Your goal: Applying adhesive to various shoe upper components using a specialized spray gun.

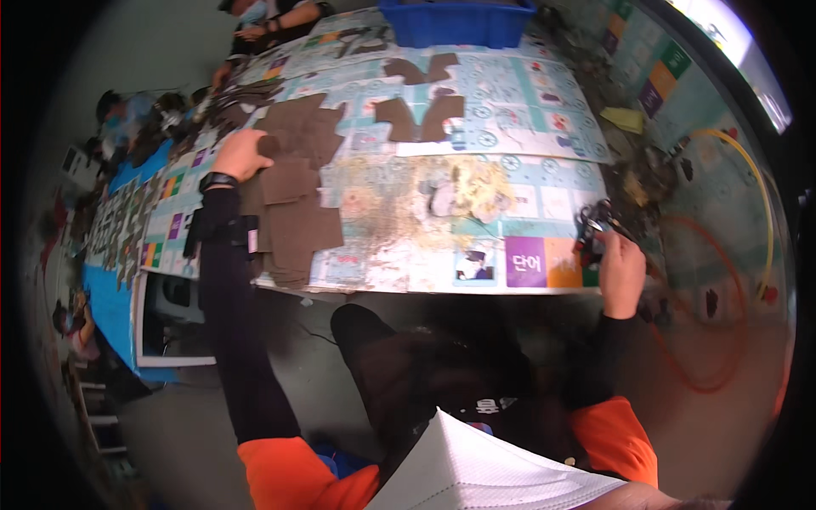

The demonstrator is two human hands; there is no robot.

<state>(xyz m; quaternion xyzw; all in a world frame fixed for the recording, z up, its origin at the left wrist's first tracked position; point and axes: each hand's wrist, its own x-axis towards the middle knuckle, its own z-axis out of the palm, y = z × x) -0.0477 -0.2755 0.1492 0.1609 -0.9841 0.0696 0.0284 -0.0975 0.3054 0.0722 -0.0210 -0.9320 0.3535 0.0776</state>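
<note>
At ten o'clock of the view, the left hand [240,155] lies on the upper left edge of a stack of brown pieces [293,187]; its fingers are bent close to each other, but I cannot tell whether they clamp a piece. The pieces are flat, matt and dark, with straight and curved edges, and they overlap unevenly down toward the near edge of the table [367,274]. At twelve o'clock, cut pairs [444,119] of the same brown lie apart from the stack, like open wings. At three o'clock, the right hand [622,268] touches a small black object [592,223], too blurred to name; its fingers are curled, and I cannot tell whether they clamp it. Pale printed sheets [544,102] cover the table, with yellowish residue [486,185] between one and two o'clock. In the room, a blue-covered table [110,302] at nine o'clock carries many small dark pieces [119,225]; at eleven, a masked person [285,19] is at the table's far side; at twelve stands a blue bin [456,27]; near three hang a yellow hose [770,225] and an orange hose [745,297].
</note>
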